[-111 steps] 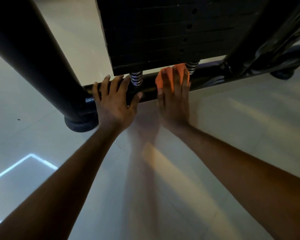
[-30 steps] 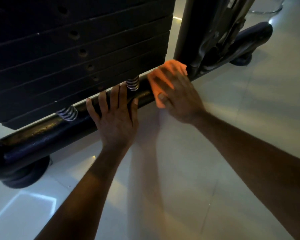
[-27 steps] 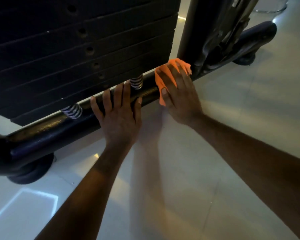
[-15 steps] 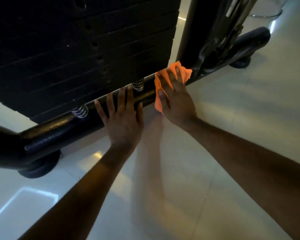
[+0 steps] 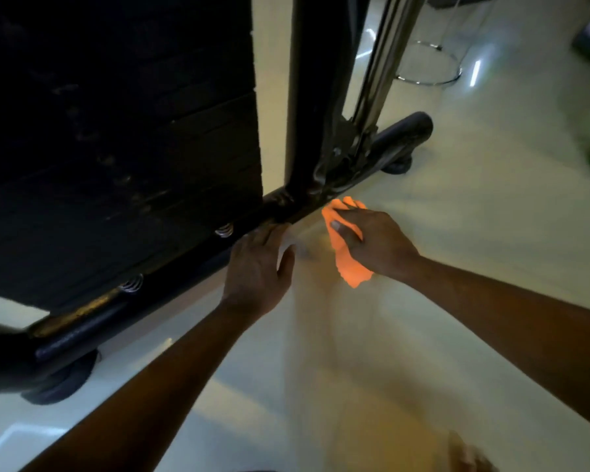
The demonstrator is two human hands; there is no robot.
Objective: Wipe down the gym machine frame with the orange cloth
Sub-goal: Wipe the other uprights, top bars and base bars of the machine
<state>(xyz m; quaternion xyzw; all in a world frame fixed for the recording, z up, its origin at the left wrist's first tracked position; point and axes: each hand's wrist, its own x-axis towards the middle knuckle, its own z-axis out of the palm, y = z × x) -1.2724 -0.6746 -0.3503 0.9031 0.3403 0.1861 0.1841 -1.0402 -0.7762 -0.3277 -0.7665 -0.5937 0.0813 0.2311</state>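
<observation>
A single head-worn wide-angle view looks forward and steeply down from above and behind both forearms, close to the work. The right hand point(image 5: 377, 243), gripping the bright orange crumpled cloth point(image 5: 346, 253), sits just right of centre. Left of that grip the left hand point(image 5: 258, 267) rests on the black tubular steel base rail point(image 5: 157, 294); beyond it, an upright black post point(image 5: 315, 97) climbs out of frame
</observation>
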